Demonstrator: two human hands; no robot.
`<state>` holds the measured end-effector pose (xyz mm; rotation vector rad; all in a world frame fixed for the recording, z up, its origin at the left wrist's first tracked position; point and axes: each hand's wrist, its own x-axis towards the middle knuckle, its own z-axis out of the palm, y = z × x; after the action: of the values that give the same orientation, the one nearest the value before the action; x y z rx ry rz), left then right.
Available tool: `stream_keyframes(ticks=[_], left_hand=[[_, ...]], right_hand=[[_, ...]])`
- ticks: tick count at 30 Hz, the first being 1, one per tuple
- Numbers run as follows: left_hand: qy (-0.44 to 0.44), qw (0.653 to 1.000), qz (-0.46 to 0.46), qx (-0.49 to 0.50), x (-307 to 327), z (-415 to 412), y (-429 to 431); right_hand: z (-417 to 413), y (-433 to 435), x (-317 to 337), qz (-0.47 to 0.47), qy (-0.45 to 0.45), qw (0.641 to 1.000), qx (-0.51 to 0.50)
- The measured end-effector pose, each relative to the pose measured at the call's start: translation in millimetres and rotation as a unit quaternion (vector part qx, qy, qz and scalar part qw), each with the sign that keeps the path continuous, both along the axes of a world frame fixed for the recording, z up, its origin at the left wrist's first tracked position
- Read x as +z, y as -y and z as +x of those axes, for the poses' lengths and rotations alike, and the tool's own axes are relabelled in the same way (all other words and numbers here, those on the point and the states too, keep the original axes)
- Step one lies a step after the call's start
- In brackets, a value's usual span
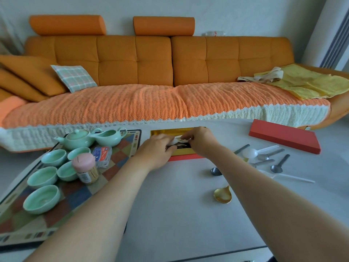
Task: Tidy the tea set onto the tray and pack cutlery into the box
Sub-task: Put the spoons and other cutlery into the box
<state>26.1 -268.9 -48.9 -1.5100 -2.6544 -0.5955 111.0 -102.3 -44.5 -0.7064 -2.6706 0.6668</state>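
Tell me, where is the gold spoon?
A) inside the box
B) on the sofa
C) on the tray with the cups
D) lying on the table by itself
D: the gold spoon lies alone on the white table, beside the right forearm.

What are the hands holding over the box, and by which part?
The left hand and right hand both appear to pinch a white utensil over the open box; fingers hide which part each grip takes.

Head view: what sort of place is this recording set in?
Probably a home living room: a long orange sofa with a plaid cushion stands behind a white table bearing a green tea set on a patterned tray.
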Motion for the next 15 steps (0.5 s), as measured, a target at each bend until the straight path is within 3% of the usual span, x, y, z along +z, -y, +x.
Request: stream_keyframes(ticks=[4,10,15], left_hand=[[-0.018,0.999,-0.04,0.011,2.2,1.8,-4.5],[-0.048,0.993,-0.103,0.015,3.4,8.2,-14.6],[-0.068,0.997,-0.021,-0.029,11.3,30.8,-29.1]], right_hand=[[1.2,3.6,2.3,0.002,-0.009,1.0,0.0],[20.6,2.5,5.8,0.031,0.051,0.994,0.094],[52.3,-9.3,20.2,0.059,-0.023,0.995,0.077]])
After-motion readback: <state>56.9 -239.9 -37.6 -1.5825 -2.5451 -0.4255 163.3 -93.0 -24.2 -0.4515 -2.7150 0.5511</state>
